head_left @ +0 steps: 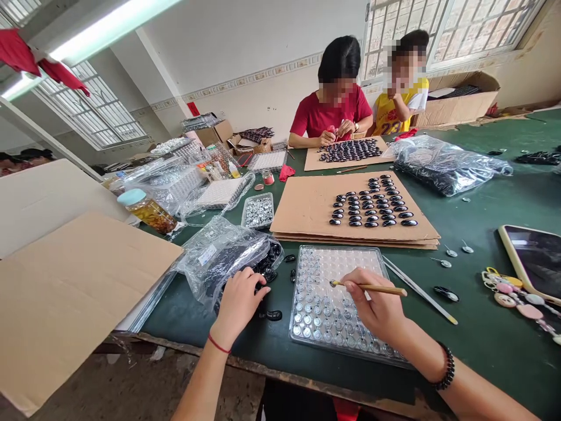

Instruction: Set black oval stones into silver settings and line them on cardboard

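My left hand point(241, 301) is at the mouth of a clear plastic bag point(205, 248) of glossy black oval pieces point(267, 251). Its fingers are loosely bent and apart, with nothing visible in them; some fingertips are hidden. Pinched in my right hand point(372, 301) is a thin wooden stick point(381, 289) with a yellowish tip. A small round silver piece point(332, 283) is at that tip, above a clear plastic tray point(337, 254). Round silver pieces point(313, 320) fill the tray's left and front wells.
Cardboard sheets point(302, 204) behind the tray bear rows of black ovals. A white stick point(421, 289), a phone point(532, 257) and loose pins point(451, 251) lie to the right. A box of silver pieces point(258, 210) stands behind the bag. Two people sit across the table point(495, 351).
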### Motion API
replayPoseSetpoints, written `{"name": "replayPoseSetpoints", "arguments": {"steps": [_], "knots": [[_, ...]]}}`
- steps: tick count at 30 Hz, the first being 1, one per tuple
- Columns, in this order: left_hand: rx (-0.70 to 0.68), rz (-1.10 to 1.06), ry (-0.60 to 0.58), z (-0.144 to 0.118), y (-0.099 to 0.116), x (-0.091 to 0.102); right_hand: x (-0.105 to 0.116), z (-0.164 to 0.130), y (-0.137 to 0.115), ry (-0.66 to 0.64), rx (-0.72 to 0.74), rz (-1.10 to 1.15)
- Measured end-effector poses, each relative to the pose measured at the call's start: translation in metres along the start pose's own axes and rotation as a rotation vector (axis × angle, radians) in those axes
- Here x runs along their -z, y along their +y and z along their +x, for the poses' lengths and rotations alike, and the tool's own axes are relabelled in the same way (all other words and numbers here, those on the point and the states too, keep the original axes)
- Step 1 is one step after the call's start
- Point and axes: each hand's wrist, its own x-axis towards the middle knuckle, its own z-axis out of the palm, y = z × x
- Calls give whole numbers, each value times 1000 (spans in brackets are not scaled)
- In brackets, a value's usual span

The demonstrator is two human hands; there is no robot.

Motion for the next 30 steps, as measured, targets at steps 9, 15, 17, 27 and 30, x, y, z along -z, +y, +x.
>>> {"name": "replayPoseSetpoints", "arguments": {"steps": [9, 15, 17, 27, 30], "knots": [[77, 77, 27, -13, 19, -3, 0, 0, 1, 21, 1, -29], [15, -69, 9, -3, 31, -4, -1, -1, 3, 12, 4, -47], [5, -82, 26, -2, 33, -5, 0, -1, 3, 10, 0, -47], [-18, -350, -71, -7, 35, -8, 0, 1, 1, -4, 19, -40], [39, -442, -120, -3, 36, -6, 0, 1, 1, 7, 27, -35]]}}
